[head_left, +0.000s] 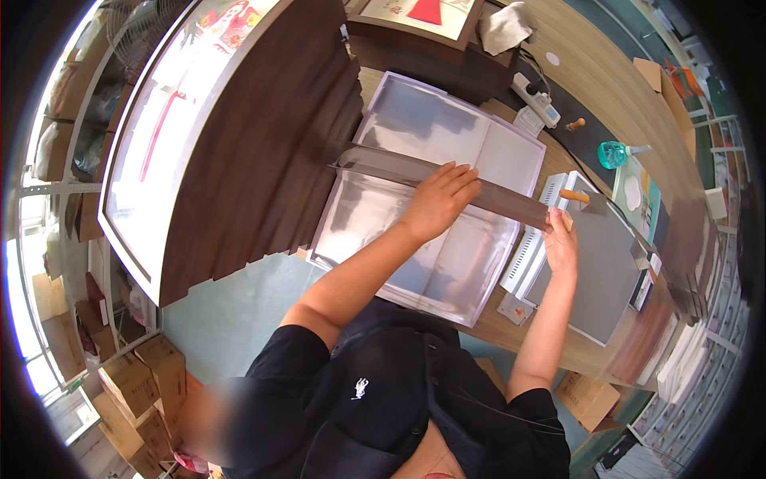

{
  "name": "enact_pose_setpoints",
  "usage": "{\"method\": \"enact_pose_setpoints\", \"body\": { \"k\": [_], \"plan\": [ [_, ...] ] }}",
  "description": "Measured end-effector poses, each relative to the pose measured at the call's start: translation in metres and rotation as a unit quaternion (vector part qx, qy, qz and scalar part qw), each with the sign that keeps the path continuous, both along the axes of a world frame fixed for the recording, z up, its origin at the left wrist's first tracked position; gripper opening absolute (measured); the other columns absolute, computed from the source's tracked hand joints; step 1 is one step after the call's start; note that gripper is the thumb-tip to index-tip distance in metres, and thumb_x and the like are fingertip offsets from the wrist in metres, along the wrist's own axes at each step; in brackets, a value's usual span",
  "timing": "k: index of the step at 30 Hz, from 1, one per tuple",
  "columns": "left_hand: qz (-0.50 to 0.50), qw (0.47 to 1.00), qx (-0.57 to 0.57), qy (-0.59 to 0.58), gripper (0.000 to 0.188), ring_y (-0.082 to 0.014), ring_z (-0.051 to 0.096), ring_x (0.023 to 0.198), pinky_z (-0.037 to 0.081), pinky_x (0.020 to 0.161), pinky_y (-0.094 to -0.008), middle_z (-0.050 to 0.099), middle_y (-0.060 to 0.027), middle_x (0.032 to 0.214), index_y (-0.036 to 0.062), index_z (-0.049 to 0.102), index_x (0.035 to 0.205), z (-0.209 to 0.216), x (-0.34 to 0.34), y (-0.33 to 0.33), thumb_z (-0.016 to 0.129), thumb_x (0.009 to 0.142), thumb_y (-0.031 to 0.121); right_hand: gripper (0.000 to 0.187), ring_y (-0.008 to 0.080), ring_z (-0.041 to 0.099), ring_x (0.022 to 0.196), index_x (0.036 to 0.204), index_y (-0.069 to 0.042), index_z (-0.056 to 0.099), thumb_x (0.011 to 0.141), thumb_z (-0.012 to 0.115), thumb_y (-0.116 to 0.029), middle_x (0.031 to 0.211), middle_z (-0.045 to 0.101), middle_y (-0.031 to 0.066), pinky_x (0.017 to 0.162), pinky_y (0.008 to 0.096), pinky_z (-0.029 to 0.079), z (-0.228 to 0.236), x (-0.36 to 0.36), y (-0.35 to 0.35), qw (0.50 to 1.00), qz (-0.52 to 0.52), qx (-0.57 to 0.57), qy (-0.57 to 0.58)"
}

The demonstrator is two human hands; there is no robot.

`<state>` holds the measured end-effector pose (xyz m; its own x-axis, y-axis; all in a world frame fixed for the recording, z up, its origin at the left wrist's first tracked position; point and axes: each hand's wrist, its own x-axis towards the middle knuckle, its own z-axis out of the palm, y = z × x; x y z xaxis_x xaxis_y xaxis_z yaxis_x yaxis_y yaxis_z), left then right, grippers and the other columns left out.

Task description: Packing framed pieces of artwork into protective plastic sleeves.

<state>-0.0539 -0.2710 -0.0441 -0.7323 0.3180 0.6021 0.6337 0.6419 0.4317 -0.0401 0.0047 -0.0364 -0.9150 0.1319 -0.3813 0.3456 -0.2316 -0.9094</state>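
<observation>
A long, flat dark brown strip crosses above a shallow clear-looking panel with pale edges, which lies on the wooden table. My left hand is laid over the middle of the strip, its fingers close together and curved across it; the thumb is hidden. At the strip's right end, my right hand pinches it between thumb and fingers. The strip's left end reaches the side of a tall stack of dark brown box frames.
A framed picture and a white cloth stand at the back. To the right are a power strip, a green-blue bottle, a wooden-handled tool and a white device with a grey plate. Cardboard boxes sit lower left.
</observation>
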Motion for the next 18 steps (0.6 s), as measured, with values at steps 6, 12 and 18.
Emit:
{"method": "enact_pose_setpoints", "body": {
  "k": [6, 12, 18],
  "plan": [
    [0.008, 1.000, -0.004, 0.001, 0.022, -0.0244, 0.058, 0.102, 0.044, 0.091, -0.0394, 0.063, -0.0084, 0.106, 0.0043, 0.063, 0.094, 0.000, 0.001, -0.006, 0.065, 0.072, 0.005, 0.030, 0.0207, 0.055, 0.077, 0.085, -0.004, 0.054, 0.077, 0.070, -0.027, 0.080, 0.056, 0.0067, 0.070, 0.0333, 0.044, 0.035, 0.010, -0.022, 0.828, -0.038, 0.546, 0.117],
    [0.007, 1.000, 0.002, 0.006, 0.024, -0.0235, 0.058, 0.101, 0.044, 0.091, -0.0388, 0.063, -0.0076, 0.104, 0.0051, 0.062, 0.097, 0.000, 0.001, 0.000, 0.062, 0.073, 0.005, 0.026, 0.0265, 0.048, 0.115, 0.105, -0.007, 0.061, 0.082, 0.062, -0.018, 0.112, 0.058, 0.0075, 0.101, 0.0479, 0.028, 0.033, 0.007, -0.084, 0.689, 0.107, 0.636, 0.332],
    [0.036, 0.999, -0.003, 0.008, 0.022, -0.0231, 0.061, 0.097, 0.045, 0.089, -0.0383, 0.065, -0.0053, 0.099, 0.0060, 0.063, 0.096, 0.006, 0.003, 0.004, 0.066, 0.074, 0.004, 0.023, 0.0262, 0.052, 0.112, 0.103, -0.008, 0.064, 0.081, 0.062, -0.015, 0.111, 0.061, 0.0058, 0.102, 0.0474, 0.027, 0.006, 0.006, -0.093, 0.703, 0.099, 0.618, 0.337]
  ]
}}
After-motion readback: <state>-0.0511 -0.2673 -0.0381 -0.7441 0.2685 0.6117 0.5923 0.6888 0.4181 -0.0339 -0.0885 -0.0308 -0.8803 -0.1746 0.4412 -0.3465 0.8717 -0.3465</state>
